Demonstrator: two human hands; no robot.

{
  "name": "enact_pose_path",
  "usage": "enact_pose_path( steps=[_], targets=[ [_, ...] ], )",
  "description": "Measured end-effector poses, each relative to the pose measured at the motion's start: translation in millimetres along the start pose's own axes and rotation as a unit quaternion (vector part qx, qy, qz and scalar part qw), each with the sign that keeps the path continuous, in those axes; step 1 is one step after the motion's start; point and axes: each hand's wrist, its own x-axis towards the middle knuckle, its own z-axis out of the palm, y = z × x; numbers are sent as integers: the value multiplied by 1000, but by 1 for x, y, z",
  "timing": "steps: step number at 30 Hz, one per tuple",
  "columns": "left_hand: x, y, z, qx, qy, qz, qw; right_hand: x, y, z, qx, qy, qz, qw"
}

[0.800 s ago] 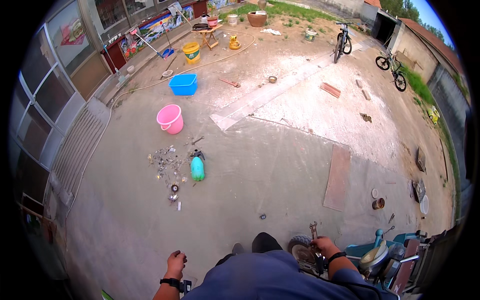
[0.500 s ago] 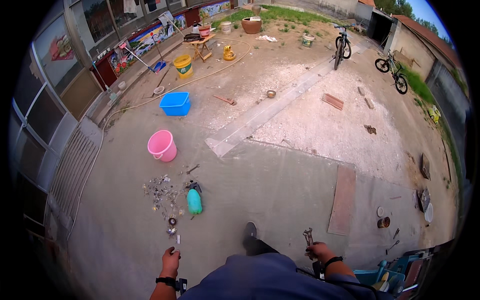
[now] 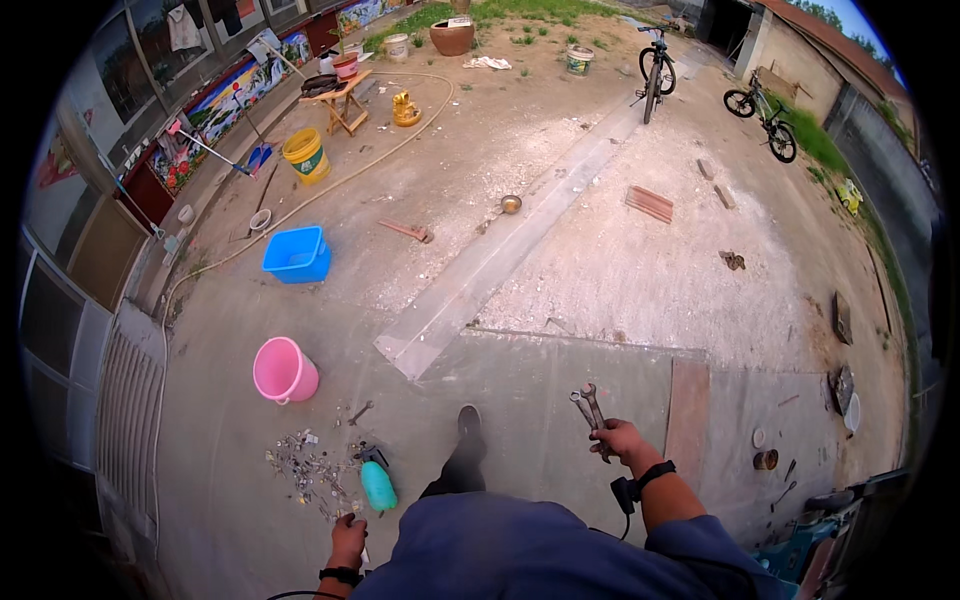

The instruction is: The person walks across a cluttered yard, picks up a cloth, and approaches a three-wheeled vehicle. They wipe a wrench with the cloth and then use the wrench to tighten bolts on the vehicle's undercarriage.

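Note:
My right hand [image 3: 618, 440] is closed around a pair of open-ended wrenches [image 3: 590, 402], their jaws sticking up and forward above the concrete. Low in the view, my left hand [image 3: 348, 541] hangs with loosely bent fingers, the thumb and a fingertip apart, and nothing visible in it. Just beyond it lie a green rounded container [image 3: 378, 486] with a black part at its top and a scatter of small metal pieces [image 3: 303, 462]. Another wrench [image 3: 361, 412] lies on the ground past the container.
A pink bucket [image 3: 285, 371] and a blue tub [image 3: 297, 255] stand ahead on the left. On the right lies a long reddish board [image 3: 687, 412]; a rusty can [image 3: 765, 460] is farther right. Two bicycles [image 3: 655, 80] stand at the back, and a hose [image 3: 330, 190] curves along the left.
The view has moved forward, bringing the buckets and scattered pieces closer. My right hand has risen and swung forward with the wrenches. My left hand sits lower in view.

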Motion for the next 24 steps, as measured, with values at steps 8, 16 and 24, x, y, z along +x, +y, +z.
enact_pose_path(
  steps=[8, 16, 24],
  targets=[
    [148, 298, 73, 74, -48, 129, 988, 56, -54, -45, 113, 101, 97, 984],
    [268, 552, 158, 95, -31, 214, 972, 161, -166, -77, 106, 101, 178, 973],
    [326, 655, 218, 105, -16, 104, 989, 377, -446, -102, 11, 76, 105, 991]
  ],
)
